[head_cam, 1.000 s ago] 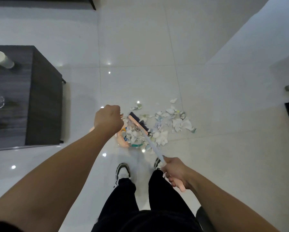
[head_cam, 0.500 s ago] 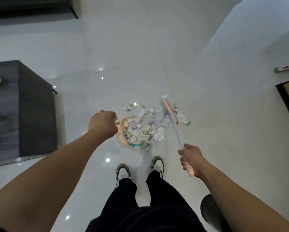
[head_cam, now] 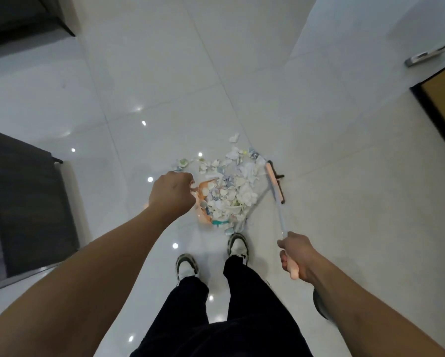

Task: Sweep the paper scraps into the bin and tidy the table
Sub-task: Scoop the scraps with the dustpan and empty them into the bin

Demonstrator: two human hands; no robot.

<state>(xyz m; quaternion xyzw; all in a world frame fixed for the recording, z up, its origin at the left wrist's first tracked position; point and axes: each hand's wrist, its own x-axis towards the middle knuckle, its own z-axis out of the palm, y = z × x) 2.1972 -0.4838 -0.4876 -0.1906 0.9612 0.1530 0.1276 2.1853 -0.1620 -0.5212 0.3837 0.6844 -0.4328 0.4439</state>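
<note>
Head view, item one: broom (head_cam: 275, 182), pink head with dark bristles and pale shaft, now set down on the floor to the right of the dustpan (head_cam: 205, 202), outside the heap; a second ago its head lay over the dustpan mouth, and half a second ago it stood partway out among the scraps. Judged a wind-up for another stroke toward the dustpan. Right hand (head_cam: 297, 256): fingers wrapped round the pink grip at the broom's near end. Left hand (head_cam: 173, 196): fingers curled tight round the dustpan's handle, just left of the pan, unchanged across the second. Paper scraps (head_cam: 231, 186): partly heaped in the dustpan, the rest spilling onto the floor beyond and to the right of it, a few strays just beyond the left hand; more have been pulled toward the pan than a second ago. Sweeping judged well along but unfinished. Dark surface (head_cam: 23, 202): well left of the dustpan; its top mostly out of frame. Shoes (head_cam: 238, 247): just nearer than the dustpan. Writing, brands, labels: none legible.
</note>
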